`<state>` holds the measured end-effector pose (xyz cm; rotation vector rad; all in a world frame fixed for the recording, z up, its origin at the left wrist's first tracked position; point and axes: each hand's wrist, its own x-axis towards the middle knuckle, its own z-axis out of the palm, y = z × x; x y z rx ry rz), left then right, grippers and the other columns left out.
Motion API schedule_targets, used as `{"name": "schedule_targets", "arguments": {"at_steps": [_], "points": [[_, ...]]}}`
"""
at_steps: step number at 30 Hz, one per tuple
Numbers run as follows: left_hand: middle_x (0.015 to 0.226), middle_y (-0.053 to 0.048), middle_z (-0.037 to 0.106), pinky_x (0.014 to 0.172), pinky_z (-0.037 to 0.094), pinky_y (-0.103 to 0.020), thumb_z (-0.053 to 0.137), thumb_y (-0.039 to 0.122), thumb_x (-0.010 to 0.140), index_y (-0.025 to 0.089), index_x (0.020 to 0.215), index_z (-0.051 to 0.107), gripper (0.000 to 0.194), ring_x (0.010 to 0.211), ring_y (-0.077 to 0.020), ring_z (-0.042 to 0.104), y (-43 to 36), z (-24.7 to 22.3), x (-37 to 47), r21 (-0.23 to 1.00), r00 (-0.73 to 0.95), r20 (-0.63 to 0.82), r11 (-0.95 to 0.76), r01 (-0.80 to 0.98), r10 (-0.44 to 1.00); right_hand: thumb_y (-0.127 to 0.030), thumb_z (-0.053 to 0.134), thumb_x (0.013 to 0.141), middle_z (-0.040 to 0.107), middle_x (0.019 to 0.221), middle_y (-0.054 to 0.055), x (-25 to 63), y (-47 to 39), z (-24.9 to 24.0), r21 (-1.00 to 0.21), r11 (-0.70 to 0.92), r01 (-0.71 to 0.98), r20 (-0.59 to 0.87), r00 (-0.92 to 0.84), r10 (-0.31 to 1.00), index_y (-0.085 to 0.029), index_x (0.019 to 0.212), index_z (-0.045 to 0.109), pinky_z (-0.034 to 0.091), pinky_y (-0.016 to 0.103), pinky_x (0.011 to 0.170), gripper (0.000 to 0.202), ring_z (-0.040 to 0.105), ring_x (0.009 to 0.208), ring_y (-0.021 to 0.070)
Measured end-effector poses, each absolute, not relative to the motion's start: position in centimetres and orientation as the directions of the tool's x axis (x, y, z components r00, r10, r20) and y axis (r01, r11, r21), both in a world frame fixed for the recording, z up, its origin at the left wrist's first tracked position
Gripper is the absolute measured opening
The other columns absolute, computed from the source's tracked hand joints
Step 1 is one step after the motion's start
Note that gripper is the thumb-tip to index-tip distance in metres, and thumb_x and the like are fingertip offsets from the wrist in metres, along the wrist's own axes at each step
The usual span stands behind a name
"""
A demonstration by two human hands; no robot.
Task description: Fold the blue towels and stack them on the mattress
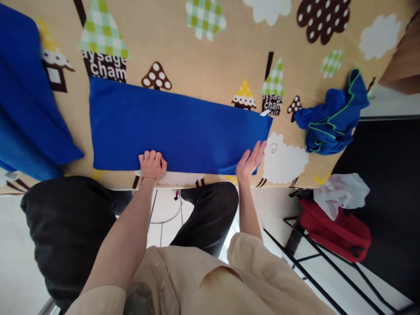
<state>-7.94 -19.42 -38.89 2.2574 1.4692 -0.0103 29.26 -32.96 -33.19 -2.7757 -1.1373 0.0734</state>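
Blue cloth (180, 127), long axis roughly sideways

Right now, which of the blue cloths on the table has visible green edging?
The crumpled cloth at the far right: bright green trim lines its edges. The flat middle cloth and the left-hand cloth show none.

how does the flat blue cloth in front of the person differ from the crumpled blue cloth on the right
The flat cloth lies smooth and long; the crumpled cloth is bunched in folds. The flat cloth covers a larger area than the crumpled cloth. The crumpled cloth shows green edging, while the flat cloth shows none. Both are blue and lie on the patterned tablecloth.
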Motion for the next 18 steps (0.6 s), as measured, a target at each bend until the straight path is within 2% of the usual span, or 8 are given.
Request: {"name": "schedule_targets", "arguments": {"at_steps": [2, 4, 10, 14, 16, 18], "points": [[0.096, -0.019, 0.063, 0.093, 0.035, -0.058, 0.057, 0.030, 0.087, 0.018, 0.085, 0.063, 0.014, 0.105, -0.0418, 0.056, -19.4, -39.0, -8.0, 0.381, 0.410, -0.263, -0.297, 0.876, 0.873, -0.040, 0.019, 0.110, 0.029, 0.174, 0.024, 26.6, -37.1, -34.3, -0.136, -0.736, 0.664, -0.141, 0.722, 0.677, -0.007, 0.168, 0.033, 0.022, 0.060, 0.131, 0.068, 0.018, 0.166, 0.0268], [0.097, -0.018, 0.062, 0.096, 0.034, -0.059, 0.059, 0.030, 0.085, 0.018, 0.085, 0.062, 0.013, 0.108, -0.0421, 0.056, -19.2, -39.0, -8.1, 0.401, 0.391, -0.273, -0.265, 0.877, 0.879, -0.041, 0.024, 0.108, 0.031, 0.174, 0.021, 25.2, -39.7, -35.4, -0.105, -0.770, 0.629, -0.201, 0.745, 0.636, -0.011, 0.168, 0.036, 0.023, 0.064, 0.130, 0.068, 0.021, 0.165, 0.0291], [0.096, -0.019, 0.061, 0.098, 0.033, -0.064, 0.059, 0.030, 0.083, 0.017, 0.084, 0.061, 0.012, 0.110, -0.0441, 0.055, -18.8, -38.8, -7.8, 0.410, 0.396, -0.251, -0.274, 0.870, 0.883, -0.038, 0.022, 0.107, 0.031, 0.174, 0.019, 25.0, -40.3, -36.3, -0.073, -0.865, 0.496, -0.071, 0.863, 0.501, -0.011, 0.168, 0.036, 0.022, 0.060, 0.131, 0.068, 0.021, 0.165, 0.0290], [0.094, -0.019, 0.060, 0.097, 0.033, -0.064, 0.058, 0.030, 0.082, 0.017, 0.083, 0.060, 0.013, 0.108, -0.0447, 0.055, -18.9, -38.8, -7.7, 0.417, 0.393, -0.246, -0.269, 0.868, 0.886, -0.037, 0.031, 0.104, 0.043, 0.167, 0.020, 25.4, -38.2, -34.9, -0.077, -0.893, 0.443, -0.021, 0.895, 0.446, -0.012, 0.160, 0.049, 0.031, 0.060, 0.127, 0.064, 0.037, 0.157, 0.0313], [0.093, -0.018, 0.060, 0.097, 0.034, -0.064, 0.059, 0.030, 0.082, 0.018, 0.082, 0.059, 0.012, 0.106, -0.0440, 0.055, -18.9, -38.9, -7.8, 0.423, 0.396, -0.242, -0.271, 0.865, 0.886, -0.038, 0.032, 0.104, 0.042, 0.168, 0.020, 25.8, -36.9, -34.5, -0.081, -0.887, 0.454, 0.021, 0.891, 0.454, -0.013, 0.160, 0.048, 0.034, 0.059, 0.125, 0.063, 0.038, 0.156, 0.0318], [0.092, -0.017, 0.060, 0.097, 0.034, -0.064, 0.059, 0.030, 0.082, 0.019, 0.081, 0.059, 0.011, 0.106, -0.0430, 0.055, -19.0, -39.0, -7.9, 0.429, 0.395, -0.235, -0.270, 0.862, 0.888, -0.039, 0.029, 0.106, 0.035, 0.172, 0.018, 26.2, -35.8, -34.7, -0.073, -0.853, 0.518, 0.024, 0.855, 0.517, -0.015, 0.165, 0.041, 0.031, 0.061, 0.126, 0.065, 0.030, 0.161, 0.0306]]}}
